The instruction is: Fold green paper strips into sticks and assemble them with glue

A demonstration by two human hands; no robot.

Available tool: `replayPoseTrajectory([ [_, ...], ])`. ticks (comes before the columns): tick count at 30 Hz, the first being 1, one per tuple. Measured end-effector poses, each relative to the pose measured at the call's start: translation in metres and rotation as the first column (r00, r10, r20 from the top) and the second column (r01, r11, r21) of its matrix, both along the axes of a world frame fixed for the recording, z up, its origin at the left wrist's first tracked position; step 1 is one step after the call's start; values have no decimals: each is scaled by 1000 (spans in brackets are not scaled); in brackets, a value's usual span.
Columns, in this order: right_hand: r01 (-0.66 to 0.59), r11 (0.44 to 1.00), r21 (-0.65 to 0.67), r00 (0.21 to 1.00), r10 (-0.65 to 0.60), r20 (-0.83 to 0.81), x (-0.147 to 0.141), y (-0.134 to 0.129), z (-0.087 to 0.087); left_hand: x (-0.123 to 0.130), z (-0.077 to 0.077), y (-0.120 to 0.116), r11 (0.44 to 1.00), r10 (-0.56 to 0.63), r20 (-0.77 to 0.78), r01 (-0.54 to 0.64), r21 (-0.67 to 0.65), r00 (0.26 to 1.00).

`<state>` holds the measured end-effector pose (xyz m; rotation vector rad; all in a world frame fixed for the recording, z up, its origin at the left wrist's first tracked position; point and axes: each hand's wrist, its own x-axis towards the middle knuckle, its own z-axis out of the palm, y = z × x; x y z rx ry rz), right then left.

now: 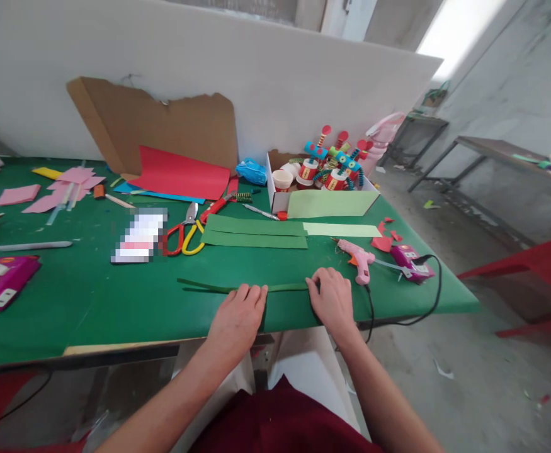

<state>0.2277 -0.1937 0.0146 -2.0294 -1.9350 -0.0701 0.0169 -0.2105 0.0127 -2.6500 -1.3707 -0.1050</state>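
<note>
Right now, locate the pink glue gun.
In the head view, the pink glue gun lies at right, between the right hand and the purple pack.

I can't make out a single word or number from here, only print too small or blurred to read. The red cups (335, 181) of the little figures in the white box (279, 200) each bear a pale yellow label with dark marks, illegible at this size. On the bench (114, 308), the purple pack (1, 297) at the far left has a small white square with faint marks on its side. Pale patches show on the other purple pack (413, 264), by the pink glue gun (357, 259), likewise unreadable. The phone-like rectangle (140, 236) is blurred into blocks.
</note>
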Motion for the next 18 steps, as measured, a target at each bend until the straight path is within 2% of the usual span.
replayPoseTrajectory([
  [2, 8, 989, 147, 1000, -8, -4, -4, -8, 2, 0, 0, 0, 1000, 1, 1, -1, 8, 1000],
  [3, -35, 976, 213, 999, 38, -12, -9, -13, 3, 0, 0, 0, 1000, -1, 2, 1, 11, 1000],
  [4, -127, 959, 253, 991, 135, -16, -15, -18, 3, 0, 0, 1, 1000, -3, 4, 3, 11, 1000],
  [5, -264, 933, 245, 961, 275, -11, -22, -23, 4, 0, 0, 1, 1000, -3, 5, 3, 9, 1000],
  [6, -420, 884, 205, 904, 427, 11, -29, -28, 3, 1, 1, 1, 1000, -3, 4, 3, 0, 1000],
  [7, -532, 835, 139, 845, 535, 22, -36, -31, 2, 1, 2, 1, 1000, 0, 2, 0, -14, 1000],
  [8, -595, 801, 65, 804, 595, 20, -43, -34, 1, 1, 3, 1, 1000, 4, -2, -4, -31, 1000],
  [9, -617, 787, 4, 787, 617, 11, -47, -35, -1, 1, 4, 0, 999, 8, -7, -8, -48, 1000],
  [12, -575, 811, -110, 816, 578, -10, -50, -36, -6, 1, 6, 0, 997, 15, -18, -16, -79, 1000],
  [18, -551, 816, -176, 831, 556, -24, -37, -33, -8, 0, 5, -1, 995, 22, -21, -24, -92, 1000],
])
